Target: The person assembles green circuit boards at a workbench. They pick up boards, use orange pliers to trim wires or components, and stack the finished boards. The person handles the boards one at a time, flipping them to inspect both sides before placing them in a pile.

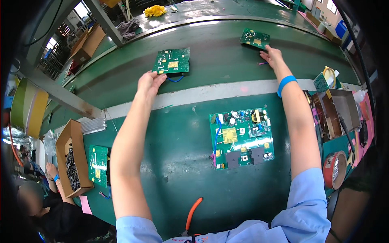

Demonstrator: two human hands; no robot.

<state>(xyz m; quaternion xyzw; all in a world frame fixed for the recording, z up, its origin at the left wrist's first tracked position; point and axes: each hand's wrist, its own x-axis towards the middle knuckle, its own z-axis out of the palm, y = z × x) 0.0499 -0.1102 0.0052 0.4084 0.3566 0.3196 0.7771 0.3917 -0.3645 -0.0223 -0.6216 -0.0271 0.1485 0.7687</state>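
Both my arms reach forward over the green conveyor belt. My left hand (150, 84) grips the near edge of a green circuit board (172, 60), from which a blue wire hangs. Farther right, my right hand (274, 56) pinches the near corner of another circuit board (255, 38); a short wire dangles below it. Between my forearms, a populated circuit board (242, 138) lies on the green work table, carrying two black relay-like blocks, a yellow transformer and a blue wire. Left of my left forearm rests one more circuit board (98, 165).
A cardboard box (72, 162) of small black parts stands left, with a co-worker's hand (52, 171) beside it. Orange-handled pliers (193, 214) lie at the near edge. On the right are a red tape roll (333, 170) and metal bins (338, 113). A metal post (65, 95) rises left.
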